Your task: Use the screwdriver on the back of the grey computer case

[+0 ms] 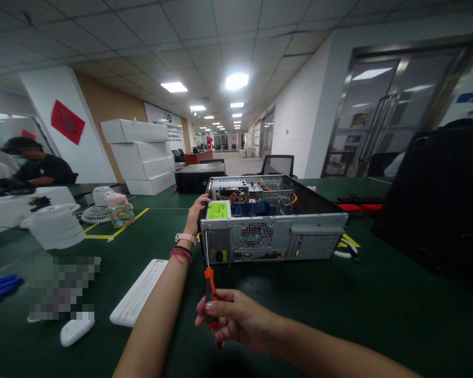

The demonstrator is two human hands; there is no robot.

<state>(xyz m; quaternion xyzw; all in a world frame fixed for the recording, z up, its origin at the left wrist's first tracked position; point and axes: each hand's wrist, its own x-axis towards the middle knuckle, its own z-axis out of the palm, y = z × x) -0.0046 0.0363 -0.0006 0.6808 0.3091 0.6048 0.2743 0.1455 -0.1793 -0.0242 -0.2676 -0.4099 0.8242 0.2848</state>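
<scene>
A computer case (278, 223) lies on its side on the green table, its top uncovered and its rear panel facing me. Inside are wires and a power supply (218, 210) with a yellow-green label at the near left corner. My left hand (198, 210) grips the case's left side, fingers over the top edge; part of it is hidden. In my right hand (236, 317), thumb and fingers close round the handle of an orange-and-black screwdriver (209, 289). Its long shaft points up to the rear panel's left edge, by the power supply; whether the tip sits on a screw I cannot tell.
Left of my arm lie a white keyboard (136, 296), a white mouse (76, 331) and blue gloves (2, 287). Pliers (346, 249) with white handles lie right of the case. A large black panel (437, 199) stands at the right. Another person sits far left.
</scene>
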